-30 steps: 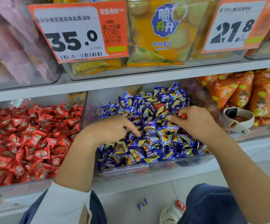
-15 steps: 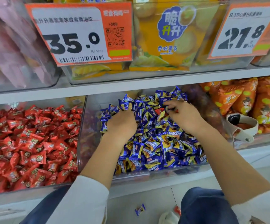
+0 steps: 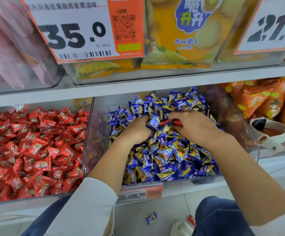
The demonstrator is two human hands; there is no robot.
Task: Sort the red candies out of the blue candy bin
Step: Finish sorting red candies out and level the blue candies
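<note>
A red candy (image 3: 176, 123) is clamped in the right hand's (image 3: 196, 126) grip while the left hand (image 3: 136, 130) is dug, fingers hidden, into the blue candy bin (image 3: 89, 133); transfer left to the red bin (image 3: 85, 106) is judged next.

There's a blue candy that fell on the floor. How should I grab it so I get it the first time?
Pinch the fallen blue candy across its puffy middle, coming straight down from above. It lies flat and alone on the floor tile, tilted, with flat crimped ends sticking out at either side. The middle is the thickest part showing, so fingers probably catch it more surely there than on the thin, slippery ends.
</note>
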